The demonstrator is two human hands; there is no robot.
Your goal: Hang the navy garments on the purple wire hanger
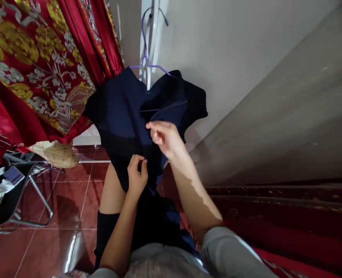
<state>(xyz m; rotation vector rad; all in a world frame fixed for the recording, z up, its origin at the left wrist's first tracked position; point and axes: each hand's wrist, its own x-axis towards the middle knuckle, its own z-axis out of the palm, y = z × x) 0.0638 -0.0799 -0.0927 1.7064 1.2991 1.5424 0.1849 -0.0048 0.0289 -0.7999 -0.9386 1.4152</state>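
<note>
Two bare hands are at the front of a navy short-sleeved top (pixel 117 116), already on a purple hanger (pixel 159 67) that hangs from a white bracket (pixel 152 36). The right hand (pixel 165 138) seems to pinch the front edge; the left hand (pixel 137 175) is curled lower down, and whether it grips cloth cannot be told. Above the right hand the front gapes, not yet closed. Any fastenings and the lower hem are lost in shadow.
</note>
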